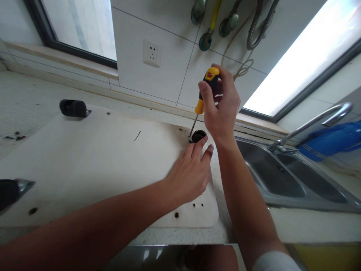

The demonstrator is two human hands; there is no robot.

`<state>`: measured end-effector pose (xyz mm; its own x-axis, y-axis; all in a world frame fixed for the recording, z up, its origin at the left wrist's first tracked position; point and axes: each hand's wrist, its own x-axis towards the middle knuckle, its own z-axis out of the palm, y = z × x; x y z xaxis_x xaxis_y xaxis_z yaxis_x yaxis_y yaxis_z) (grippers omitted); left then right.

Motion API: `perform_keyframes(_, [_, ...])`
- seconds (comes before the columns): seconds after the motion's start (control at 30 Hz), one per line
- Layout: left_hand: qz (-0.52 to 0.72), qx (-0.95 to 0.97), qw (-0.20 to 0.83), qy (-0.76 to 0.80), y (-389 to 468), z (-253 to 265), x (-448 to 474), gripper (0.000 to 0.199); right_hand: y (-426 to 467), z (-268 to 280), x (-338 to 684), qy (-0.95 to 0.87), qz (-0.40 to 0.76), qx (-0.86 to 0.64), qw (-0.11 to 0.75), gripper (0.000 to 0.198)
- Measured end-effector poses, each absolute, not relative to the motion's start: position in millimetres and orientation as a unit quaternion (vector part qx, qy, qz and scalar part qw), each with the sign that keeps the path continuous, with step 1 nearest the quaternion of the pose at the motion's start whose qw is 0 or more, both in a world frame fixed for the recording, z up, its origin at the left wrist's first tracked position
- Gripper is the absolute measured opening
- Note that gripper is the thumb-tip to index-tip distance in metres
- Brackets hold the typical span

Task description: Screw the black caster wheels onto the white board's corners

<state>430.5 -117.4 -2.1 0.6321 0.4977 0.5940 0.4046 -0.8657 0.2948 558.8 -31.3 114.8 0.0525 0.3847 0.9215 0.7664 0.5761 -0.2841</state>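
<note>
A screwdriver [200,105] with a yellow and black handle is gripped in my right hand [223,103]. Its shaft points down and its tip meets the metal mount of a black caster wheel [199,134]. My left hand [193,171] lies over the right part of a white board [118,158], its fingers holding that wheel against the board's far right corner. Another black caster wheel [72,108] is attached at the board's far left corner. A third caster wheel [9,192] sits at the near left, partly cut off by the frame edge.
The board rests on a speckled countertop [28,94]. To the right is a steel double sink [270,173] with a curved faucet [324,116] and blue cloth [332,139] behind it. A wall socket [152,53], valves and hoses [207,39] line the tiled wall.
</note>
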Motion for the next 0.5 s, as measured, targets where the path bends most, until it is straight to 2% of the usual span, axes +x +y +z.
perform_keyframes(0.17, [0.344, 0.903, 0.068, 0.249, -117, -2, 431, 0.063, -41, 117, 555, -0.679, -0.171, -0.424, 0.574, 0.049])
perform_keyframes(0.33, [0.351, 0.900, 0.074, 0.248, -116, -3, 431, 0.065, -54, 128, 554, -0.713, -0.211, -0.410, 0.528, 0.037])
perform_keyframes(0.5, [0.355, 0.899, 0.076, 0.246, -116, -3, 431, 0.066, -58, 135, 557, -0.713, -0.226, -0.416, 0.517, 0.039])
